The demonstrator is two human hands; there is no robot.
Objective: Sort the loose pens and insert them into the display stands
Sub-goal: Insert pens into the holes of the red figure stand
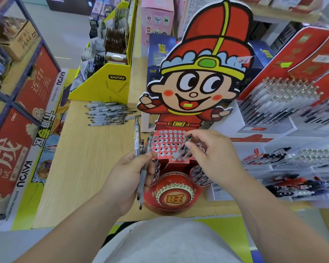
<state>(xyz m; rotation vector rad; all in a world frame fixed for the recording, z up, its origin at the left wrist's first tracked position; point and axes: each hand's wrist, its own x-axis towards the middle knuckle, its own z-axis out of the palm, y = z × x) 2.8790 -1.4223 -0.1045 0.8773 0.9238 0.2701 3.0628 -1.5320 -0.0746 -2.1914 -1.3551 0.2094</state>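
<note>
1. On the pale wooden table (80,168), right in front of the person, stands a red cardboard display stand (179,164). A big cartoon figure (198,82) in a red hat forms its back.
2. The stand's sloping front is a hole panel (167,143), a grid of small round openings in rows.
3. Below the panel sits a red drum (172,194) with a gold sign on its face. On each side of it a cup holds dark patterned pens, the left cup (156,168) partly behind the left hand.
4. The left hand (129,179) is curled round a bundle of pens (139,149). It holds them nearly upright just left of the panel, with grey grips low in the palm and clear barrels sticking out above the thumb.
5. The right hand (215,158) pinches one dark patterned pen (185,149) between thumb and forefinger, and the other fingers are loosely bent.
6. That pen is tilted over the right part of the panel, its lower end down at the holes. I cannot tell whether the tip is inside one.
7. Farther back on the table a row of loose pens (106,114) lies side by side, near the foot of a yellow box (106,80).
8. To the right, pen racks (281,103) stand in tiers, well apart from the hands.
9. Along the left edge lie red posters (4,156) with large white characters.
</note>
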